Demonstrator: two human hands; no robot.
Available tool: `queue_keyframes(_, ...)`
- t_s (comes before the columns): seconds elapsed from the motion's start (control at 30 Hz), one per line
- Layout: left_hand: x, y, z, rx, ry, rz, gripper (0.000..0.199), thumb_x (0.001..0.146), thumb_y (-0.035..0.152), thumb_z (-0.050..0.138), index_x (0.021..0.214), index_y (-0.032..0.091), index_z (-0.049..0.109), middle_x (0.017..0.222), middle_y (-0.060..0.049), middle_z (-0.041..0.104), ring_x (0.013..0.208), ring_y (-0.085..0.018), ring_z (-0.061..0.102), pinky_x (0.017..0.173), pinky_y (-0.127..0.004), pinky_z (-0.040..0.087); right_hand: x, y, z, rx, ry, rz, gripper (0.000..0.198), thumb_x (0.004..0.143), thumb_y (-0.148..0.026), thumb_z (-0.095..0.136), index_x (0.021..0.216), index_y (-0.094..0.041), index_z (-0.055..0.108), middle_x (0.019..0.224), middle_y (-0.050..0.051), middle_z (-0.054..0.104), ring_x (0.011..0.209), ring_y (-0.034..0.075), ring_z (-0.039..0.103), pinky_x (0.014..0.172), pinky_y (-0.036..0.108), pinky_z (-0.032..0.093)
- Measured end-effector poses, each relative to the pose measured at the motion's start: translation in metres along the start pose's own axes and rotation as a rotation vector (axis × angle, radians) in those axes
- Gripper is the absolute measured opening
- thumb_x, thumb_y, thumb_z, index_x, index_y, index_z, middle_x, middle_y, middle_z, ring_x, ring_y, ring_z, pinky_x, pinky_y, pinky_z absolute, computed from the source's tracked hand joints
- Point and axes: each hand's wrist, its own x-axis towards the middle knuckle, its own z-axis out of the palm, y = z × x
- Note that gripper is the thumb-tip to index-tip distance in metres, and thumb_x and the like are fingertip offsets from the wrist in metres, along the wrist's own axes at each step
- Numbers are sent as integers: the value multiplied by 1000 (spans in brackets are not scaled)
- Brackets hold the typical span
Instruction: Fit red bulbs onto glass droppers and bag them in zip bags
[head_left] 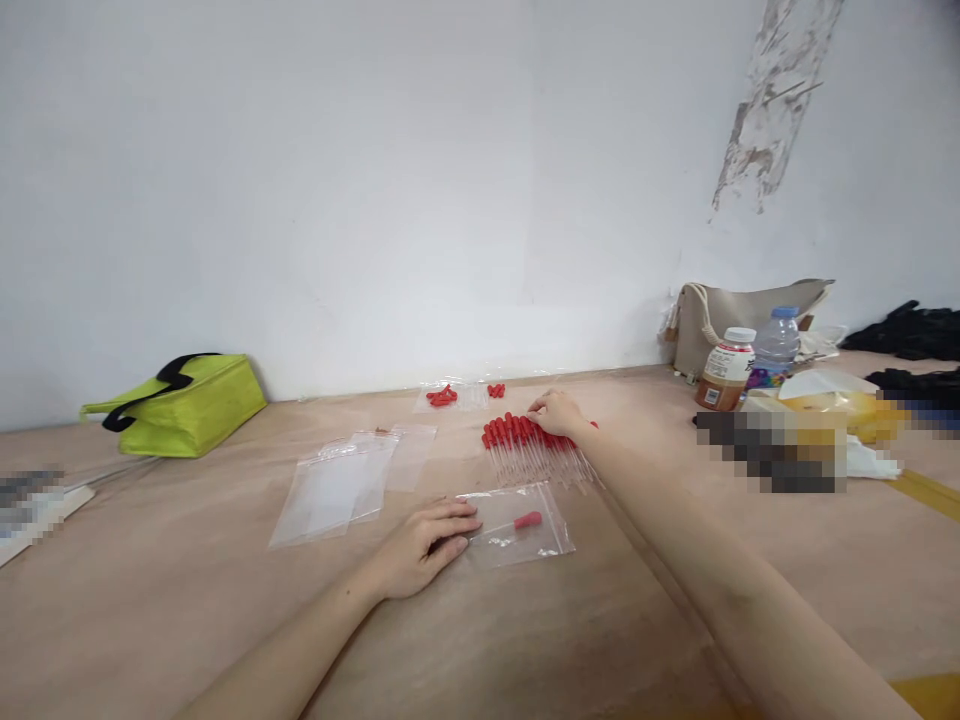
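A clear zip bag (pixel 502 548) lies on the table with one red-bulbed dropper (pixel 528 520) inside it. My left hand (pixel 424 545) rests flat on the bag's left end, fingers stretched out. Beyond the bag, several droppers (pixel 517 430) lie side by side in a row, red bulbs toward the wall and clear stems toward me. My right hand (pixel 559 412) is over the right part of that row, its fingers bent together at a dropper's red bulb; the hand partly hides the bulbs there. Left of the row, flat clear zip bags (pixel 330 490) overlap one another.
Near the wall, loose red bulbs (pixel 442 396) and clear stems lie on plastic. A lime-green bag (pixel 199 405) stands at left. At right are a drink bottle (pixel 726 370), a blue-capped water bottle (pixel 780 345), a beige bag (pixel 694 325) and a yellow-and-white plastic package (pixel 840 400).
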Motion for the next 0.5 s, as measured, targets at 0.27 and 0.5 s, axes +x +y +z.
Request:
queue_keyframes(0.27,1,1,-1,19,-25,-5,31,89,28,40,118,29,52,125,-2,50,118,-19,41,101,-39,29,-35,1,-48,405,116,77,20,82,-27,37,76,-16,52,78,4,63,57,7,54,53,18,44)
queue_keyframes(0.5,1,-2,0,16,-29,-21,31,89,30,41,118,29,53,125,-1,50,118,-20,40,100,-39,32,-122,30,-37,998,420,363,19,73,-34,52,68,-19,42,58,-2,54,45,8,50,44,19,43)
